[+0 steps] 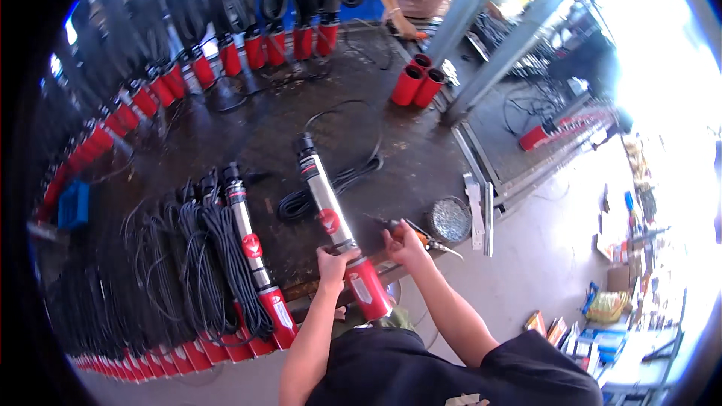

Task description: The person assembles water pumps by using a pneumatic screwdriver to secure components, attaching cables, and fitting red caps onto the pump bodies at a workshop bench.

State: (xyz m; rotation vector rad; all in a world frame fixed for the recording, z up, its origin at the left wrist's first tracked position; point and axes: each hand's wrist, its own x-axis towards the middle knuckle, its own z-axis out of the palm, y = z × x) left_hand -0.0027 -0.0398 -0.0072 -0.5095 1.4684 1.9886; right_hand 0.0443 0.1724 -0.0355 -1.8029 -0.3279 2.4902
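A long submersible pump [325,194], with a silver tube, black top fitting and red lower end, lies slanted across the bench edge in front of me. My left hand [333,265] is wrapped round it where the silver tube meets the red end. Right of the pump, my right hand [406,246] is closed on an orange-handled tool [423,239], whose kind I cannot make out. A thin dark tip points left from it. Beside that hand stands a round tub of small metal parts [451,219]. The pump's coiled black cable [297,204] rests behind it on the bench.
A second pump [244,225] and many coiled black cables [162,256] fill the left side. More red-ended units [229,56] line the far edge. Three red tubes [408,84] stand near a metal post [481,68]. A co-worker's hand [406,28] is at the back.
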